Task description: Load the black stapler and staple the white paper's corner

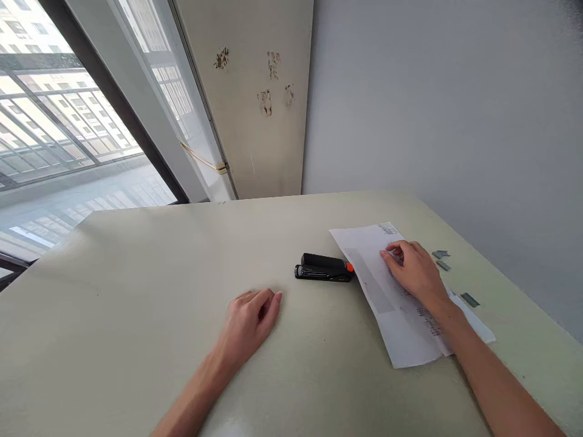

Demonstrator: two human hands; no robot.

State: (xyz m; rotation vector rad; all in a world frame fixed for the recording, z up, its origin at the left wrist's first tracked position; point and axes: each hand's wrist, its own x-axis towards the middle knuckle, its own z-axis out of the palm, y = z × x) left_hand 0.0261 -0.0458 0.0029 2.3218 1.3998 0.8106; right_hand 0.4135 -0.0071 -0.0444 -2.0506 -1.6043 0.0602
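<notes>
Left hand [250, 318] rests curled; right hand [415, 272] arches over papers [387, 303], perhaps touching.

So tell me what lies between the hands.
Head view: the black stapler and part of the papers lie between the left hand and right hand.

Looks like an apartment room, probably a home. Balcony railing [50, 113] and multi-storey building [27, 27] show through the dark-framed window [113, 100].

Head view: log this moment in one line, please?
left hand: loosely curled, on tabletop | right hand: over papers | black stapler: between hands, at papers' edge
</notes>
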